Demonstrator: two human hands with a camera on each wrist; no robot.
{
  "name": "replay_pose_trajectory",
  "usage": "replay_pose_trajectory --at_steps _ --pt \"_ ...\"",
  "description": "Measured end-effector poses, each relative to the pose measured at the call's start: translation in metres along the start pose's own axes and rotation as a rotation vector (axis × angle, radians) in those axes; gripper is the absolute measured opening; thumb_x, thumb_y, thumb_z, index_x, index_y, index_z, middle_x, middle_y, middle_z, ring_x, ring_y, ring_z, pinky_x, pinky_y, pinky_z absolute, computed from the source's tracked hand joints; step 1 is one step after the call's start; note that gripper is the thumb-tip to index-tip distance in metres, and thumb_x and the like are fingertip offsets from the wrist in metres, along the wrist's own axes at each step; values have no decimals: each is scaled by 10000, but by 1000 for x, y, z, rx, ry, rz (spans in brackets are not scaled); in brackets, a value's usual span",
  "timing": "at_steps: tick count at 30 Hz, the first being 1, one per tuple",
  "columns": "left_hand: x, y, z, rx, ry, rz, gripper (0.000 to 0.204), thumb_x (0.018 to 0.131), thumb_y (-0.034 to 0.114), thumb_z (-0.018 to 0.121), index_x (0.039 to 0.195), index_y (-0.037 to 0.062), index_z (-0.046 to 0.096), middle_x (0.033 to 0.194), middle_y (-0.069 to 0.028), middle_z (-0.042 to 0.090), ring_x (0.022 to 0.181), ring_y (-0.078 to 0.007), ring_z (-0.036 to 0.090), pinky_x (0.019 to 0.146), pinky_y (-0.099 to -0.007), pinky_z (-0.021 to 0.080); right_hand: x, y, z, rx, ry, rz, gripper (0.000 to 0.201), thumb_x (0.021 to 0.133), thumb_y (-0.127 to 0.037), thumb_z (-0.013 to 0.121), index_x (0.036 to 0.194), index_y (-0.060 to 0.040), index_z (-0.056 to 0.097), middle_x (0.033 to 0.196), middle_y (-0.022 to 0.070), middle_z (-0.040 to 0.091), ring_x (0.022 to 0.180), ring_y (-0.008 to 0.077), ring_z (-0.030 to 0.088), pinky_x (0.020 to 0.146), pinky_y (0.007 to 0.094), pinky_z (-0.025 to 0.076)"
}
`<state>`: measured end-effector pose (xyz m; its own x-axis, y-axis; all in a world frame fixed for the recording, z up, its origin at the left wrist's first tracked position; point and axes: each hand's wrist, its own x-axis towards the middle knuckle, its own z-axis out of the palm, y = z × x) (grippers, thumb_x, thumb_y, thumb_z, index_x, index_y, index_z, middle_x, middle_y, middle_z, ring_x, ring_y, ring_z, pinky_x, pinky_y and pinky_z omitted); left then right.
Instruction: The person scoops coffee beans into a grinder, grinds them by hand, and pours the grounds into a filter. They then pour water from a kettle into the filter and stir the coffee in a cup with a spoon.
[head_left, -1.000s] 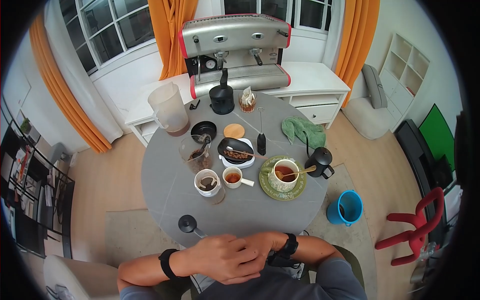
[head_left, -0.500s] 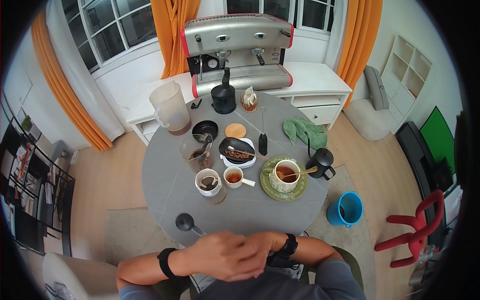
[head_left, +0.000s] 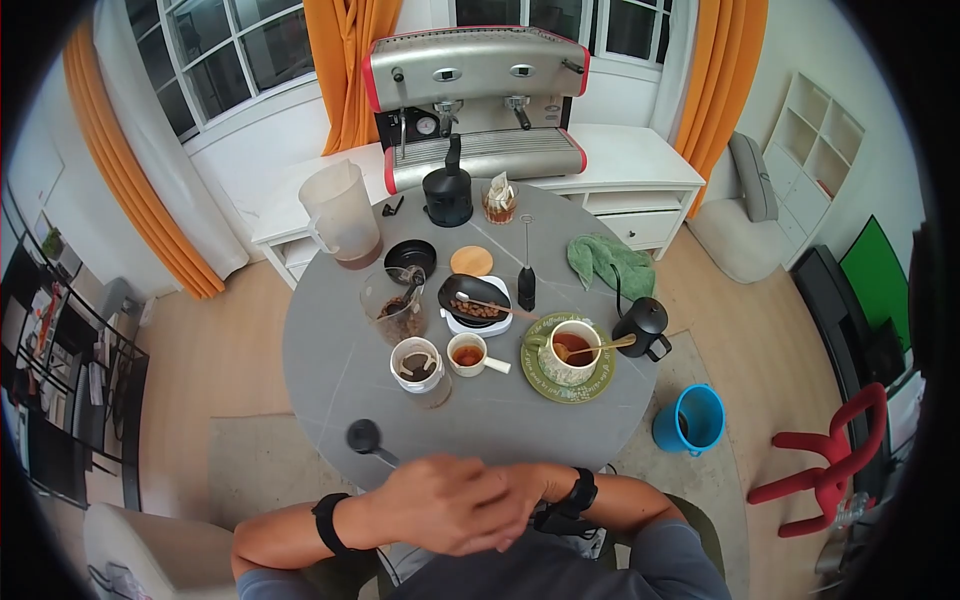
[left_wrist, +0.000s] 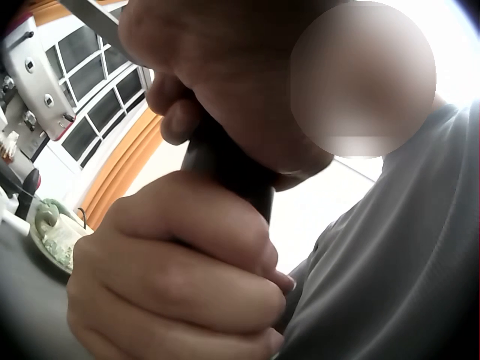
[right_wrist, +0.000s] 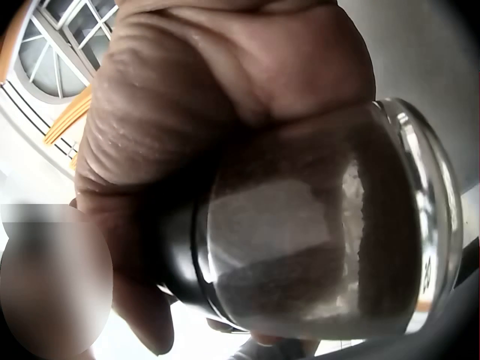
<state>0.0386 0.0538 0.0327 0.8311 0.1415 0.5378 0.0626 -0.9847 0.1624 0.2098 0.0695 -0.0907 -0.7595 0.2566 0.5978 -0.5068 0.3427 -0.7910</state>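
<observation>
My left hand (head_left: 425,505) and right hand (head_left: 525,490) meet just past the table's front edge, around a hand coffee grinder. The right hand grips its black body (left_wrist: 229,165), and a glass jar (right_wrist: 300,247) with brown contents shows below that hand in the right wrist view. The left hand's fingers curl around the top end, where a metal crank arm (left_wrist: 94,19) sticks out. The crank's black knob (head_left: 364,435) hangs free over the table edge, left of the hands. In the head view the hands hide the grinder's body.
On the grey table (head_left: 520,430) stand a white-rimmed cup (head_left: 415,365), a small handled cup (head_left: 470,355), a scale (head_left: 455,322) with a black tray of beans, a mug of tea (head_left: 567,365) on a green saucer, a black kettle (head_left: 640,320) and a plastic pitcher (head_left: 340,215).
The crank knob has swung a little to the left and away from me. Both hands stay together, the left one shifting slightly as the crank turns.
</observation>
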Motion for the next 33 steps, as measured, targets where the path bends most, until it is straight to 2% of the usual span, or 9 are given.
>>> replay_pose_trajectory --at_steps 1,4,5,8,10,12,17,22,33 --pt "-4 -3 1 124 16 -149 245 838 360 760 830 141 650 807 -26 570 589 -180 564 478 -301 443 0 0 1 0 0 1 489 741 -217 828 1154 -54 621 968 108 701 863 217 692 762 383 541" --pt "-3 -7 4 344 45 -383 264 811 364 785 851 131 668 848 -41 622 589 -187 580 471 -297 443 14 -15 15 -309 675 466 469 738 -212 837 1137 -74 634 904 74 687 814 161 636 729 368 528" --pt "-2 -7 5 443 63 -465 265 810 363 786 840 128 666 835 -45 622 591 -188 583 468 -295 441 8 -9 17 -306 678 467 469 738 -212 837 1137 -74 634 904 74 687 814 161 636 729 368 528" --pt "2 -1 -2 372 -4 -295 277 841 352 755 809 112 620 809 -23 558 613 -161 556 486 -304 452 -11 13 4 -281 506 449 448 736 -195 838 1123 -77 644 896 65 694 839 159 651 746 357 531" --pt "-3 3 6 239 20 -142 274 843 356 752 813 117 623 809 -15 550 620 -156 552 498 -296 455 -15 16 -6 141 45 205 418 734 -176 831 1095 -65 652 920 63 703 862 176 669 766 351 532" --pt "4 10 8 52 61 92 257 845 361 749 810 135 632 795 5 524 628 -142 542 511 -280 452 -13 15 -2 88 35 156 419 734 -176 832 1095 -64 651 926 63 705 866 181 672 769 351 532" --pt "0 7 3 149 8 -126 254 846 356 744 828 125 641 795 0 530 608 -159 540 496 -296 448 -7 6 3 -147 -22 -48 425 731 -175 835 1095 -59 646 950 62 712 879 202 682 782 353 533" --pt "3 -2 0 467 39 -481 269 850 357 738 858 108 640 825 -23 557 605 -177 546 503 -314 456 17 -17 15 -433 706 418 452 717 -171 837 1107 -48 644 956 57 705 856 162 671 730 348 529" --pt "3 -7 -2 -10 22 68 217 854 349 738 865 151 650 861 -1 570 642 -163 559 528 -288 464 -3 17 5 74 -31 85 426 712 -245 870 1057 -57 706 1023 58 714 854 189 682 741 343 542"
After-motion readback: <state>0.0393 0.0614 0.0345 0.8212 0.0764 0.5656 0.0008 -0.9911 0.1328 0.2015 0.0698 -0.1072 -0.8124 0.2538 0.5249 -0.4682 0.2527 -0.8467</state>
